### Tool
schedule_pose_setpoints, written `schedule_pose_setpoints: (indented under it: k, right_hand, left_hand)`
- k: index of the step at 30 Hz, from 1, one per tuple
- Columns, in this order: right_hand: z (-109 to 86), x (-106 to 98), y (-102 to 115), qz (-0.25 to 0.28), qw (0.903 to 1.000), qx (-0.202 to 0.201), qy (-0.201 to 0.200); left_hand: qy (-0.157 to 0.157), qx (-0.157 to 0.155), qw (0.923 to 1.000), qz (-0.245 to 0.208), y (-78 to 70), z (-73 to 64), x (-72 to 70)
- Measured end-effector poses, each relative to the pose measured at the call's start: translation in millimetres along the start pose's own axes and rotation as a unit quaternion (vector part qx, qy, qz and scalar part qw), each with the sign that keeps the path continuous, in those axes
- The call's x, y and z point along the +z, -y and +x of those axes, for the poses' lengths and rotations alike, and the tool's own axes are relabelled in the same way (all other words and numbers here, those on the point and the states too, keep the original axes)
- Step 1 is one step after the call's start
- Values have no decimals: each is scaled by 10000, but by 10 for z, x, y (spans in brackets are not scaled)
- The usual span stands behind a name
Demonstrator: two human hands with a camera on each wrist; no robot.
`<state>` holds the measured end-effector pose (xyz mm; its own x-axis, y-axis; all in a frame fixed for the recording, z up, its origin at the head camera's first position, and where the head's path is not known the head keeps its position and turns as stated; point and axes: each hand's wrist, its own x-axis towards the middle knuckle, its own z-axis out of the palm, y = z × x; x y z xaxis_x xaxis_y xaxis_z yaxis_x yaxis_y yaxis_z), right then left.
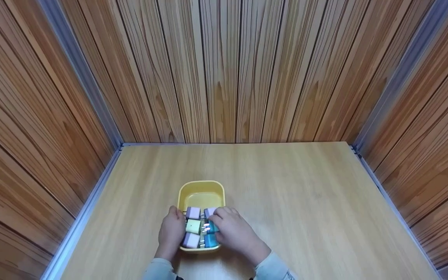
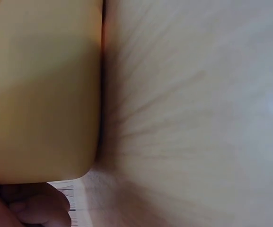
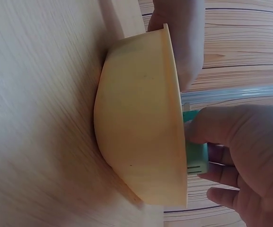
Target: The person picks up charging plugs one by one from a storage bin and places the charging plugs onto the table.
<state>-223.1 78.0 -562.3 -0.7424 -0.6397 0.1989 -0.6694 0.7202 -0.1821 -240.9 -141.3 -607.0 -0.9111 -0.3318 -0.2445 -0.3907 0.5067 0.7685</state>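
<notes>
A yellow plastic tub [image 1: 202, 186] stands on the table with several small coloured blocks with shiny metal parts in its near half. In the left column are a lilac block [image 1: 193, 212], a pale yellow block [image 1: 193, 226] and another lilac block [image 1: 191, 240]; a teal block [image 1: 210, 240] lies near right. My left hand [image 1: 172, 231] grips the tub's left side. Over the right side, my right hand [image 1: 235, 232] pinches a green-teal block [image 3: 198, 158] between thumb and fingers, at the rim. The right fingers partly cover a lilac block [image 1: 209, 212].
The tub's far end shows bare floor. Around it spreads the light wooden table [image 1: 305, 202]. Wood-plank panels [image 1: 224, 77] rise at the back and both sides, with metal strips [image 1: 88, 210] along the table's side edges.
</notes>
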Motion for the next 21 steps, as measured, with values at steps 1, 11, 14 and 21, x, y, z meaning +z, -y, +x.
schedule_pose_setpoints:
  k: [1, 11, 14, 21]
  right_hand:
    - [-1, -9, 0, 2, 10000, -7, -22]
    - [-19, -83, -35, 177, 9996, 205, 64]
    - [-27, -95, -60, 188, 9994, 282, 72]
    - [-52, -125, -141, 136, 9995, 284, -56]
  left_hand:
    - [14, -9, 10000, 6, -4, 0, -4]
    - [81, -53, 9999, -36, 1, -3, -7]
    - [108, -83, 9999, -75, 7, -4, -7]
    - [128, -59, 9998, -139, 13, -10, -1]
